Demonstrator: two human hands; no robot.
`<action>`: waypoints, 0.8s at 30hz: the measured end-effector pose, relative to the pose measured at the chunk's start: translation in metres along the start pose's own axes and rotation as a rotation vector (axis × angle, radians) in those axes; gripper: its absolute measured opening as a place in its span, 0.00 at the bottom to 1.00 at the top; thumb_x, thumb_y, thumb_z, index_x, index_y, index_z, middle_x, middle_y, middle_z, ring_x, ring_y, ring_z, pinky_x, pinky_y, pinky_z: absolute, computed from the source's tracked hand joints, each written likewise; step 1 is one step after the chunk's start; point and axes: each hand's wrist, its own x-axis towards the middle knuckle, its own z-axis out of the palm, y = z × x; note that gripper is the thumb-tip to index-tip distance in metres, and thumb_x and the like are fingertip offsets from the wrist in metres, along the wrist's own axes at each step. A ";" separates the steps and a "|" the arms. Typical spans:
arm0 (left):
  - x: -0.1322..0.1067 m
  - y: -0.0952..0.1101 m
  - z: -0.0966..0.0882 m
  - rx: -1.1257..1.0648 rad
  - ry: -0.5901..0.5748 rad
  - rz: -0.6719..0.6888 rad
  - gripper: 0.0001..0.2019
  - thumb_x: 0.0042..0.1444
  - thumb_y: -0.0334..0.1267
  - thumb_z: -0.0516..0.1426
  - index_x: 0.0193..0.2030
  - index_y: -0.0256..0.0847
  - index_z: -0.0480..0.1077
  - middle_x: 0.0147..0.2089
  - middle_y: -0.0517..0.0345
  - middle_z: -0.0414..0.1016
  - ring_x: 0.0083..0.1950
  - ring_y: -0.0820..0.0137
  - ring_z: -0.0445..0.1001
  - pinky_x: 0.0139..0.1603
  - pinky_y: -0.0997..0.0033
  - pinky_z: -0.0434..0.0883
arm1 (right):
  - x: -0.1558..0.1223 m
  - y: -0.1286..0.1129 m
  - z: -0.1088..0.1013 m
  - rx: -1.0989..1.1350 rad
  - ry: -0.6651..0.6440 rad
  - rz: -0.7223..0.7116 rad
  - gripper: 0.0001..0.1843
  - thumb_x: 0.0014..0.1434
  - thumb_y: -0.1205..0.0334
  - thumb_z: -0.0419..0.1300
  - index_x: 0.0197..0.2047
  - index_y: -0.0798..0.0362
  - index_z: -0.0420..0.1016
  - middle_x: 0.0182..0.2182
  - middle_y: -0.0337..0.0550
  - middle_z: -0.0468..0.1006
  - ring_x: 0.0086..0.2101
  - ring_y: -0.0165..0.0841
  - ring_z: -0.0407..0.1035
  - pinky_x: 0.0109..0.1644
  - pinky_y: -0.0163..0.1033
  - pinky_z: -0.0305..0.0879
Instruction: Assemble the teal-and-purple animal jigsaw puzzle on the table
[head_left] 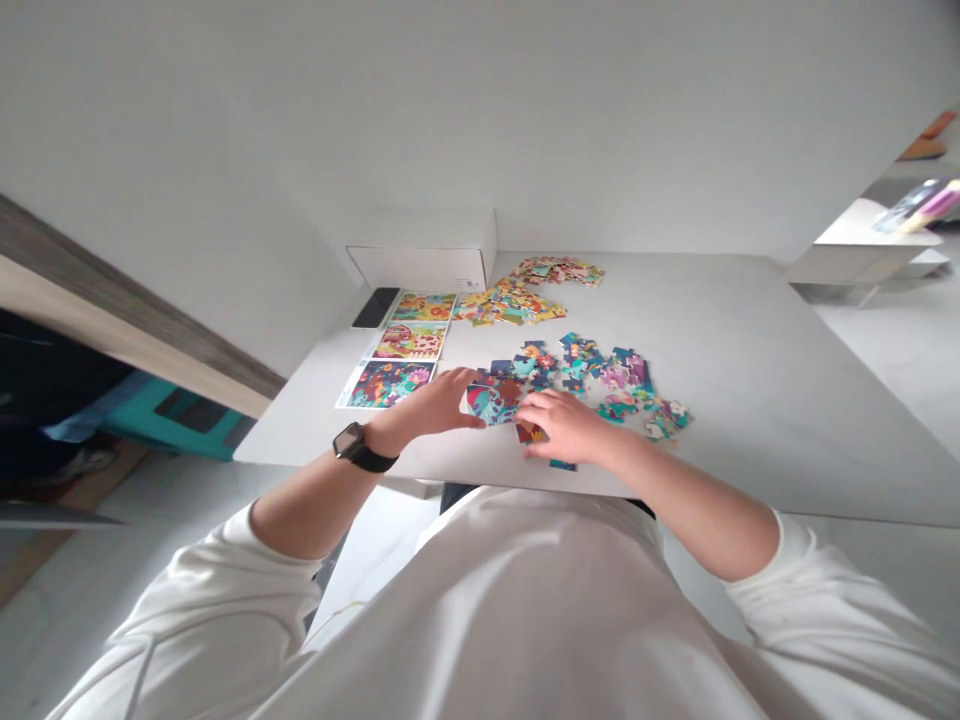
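A jigsaw section is being held between the left hand and right hand, forearms angling in from 7 and 5 o'clock, fingers together, tips touching it; loose jigsaw pieces are lying at its 2 o'clock on the white table.

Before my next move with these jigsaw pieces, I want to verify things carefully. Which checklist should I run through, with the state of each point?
Both hands at the work: ok, left hand and right hand touch the joined jigsaw section.
Picture cards uncovered: ok, all three show.
Warm-coloured pieces apart from blue and pink pieces: ok.
Blue piece at the table's near edge: not ok, it could fall.
Joins tight: cannot tell, fingers hide them.
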 end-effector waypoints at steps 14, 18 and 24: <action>-0.013 0.007 -0.010 0.053 -0.100 -0.031 0.41 0.58 0.43 0.68 0.76 0.38 0.62 0.68 0.39 0.76 0.67 0.47 0.77 0.68 0.53 0.73 | 0.005 0.002 0.001 -0.277 -0.017 0.220 0.15 0.70 0.58 0.66 0.57 0.53 0.83 0.58 0.55 0.80 0.59 0.51 0.72 0.65 0.53 0.68; -0.006 -0.008 -0.007 0.046 -0.114 0.002 0.42 0.57 0.45 0.68 0.77 0.39 0.62 0.67 0.40 0.76 0.66 0.49 0.77 0.67 0.56 0.73 | 0.007 0.006 0.002 -0.232 0.028 0.224 0.19 0.70 0.63 0.63 0.62 0.53 0.80 0.61 0.55 0.80 0.60 0.50 0.73 0.66 0.52 0.67; -0.004 -0.016 -0.008 0.046 -0.121 0.078 0.46 0.51 0.45 0.73 0.75 0.42 0.63 0.63 0.42 0.73 0.61 0.50 0.77 0.64 0.56 0.75 | 0.050 -0.002 0.004 -0.132 0.082 0.148 0.21 0.72 0.58 0.65 0.66 0.52 0.77 0.60 0.55 0.81 0.61 0.47 0.73 0.69 0.48 0.65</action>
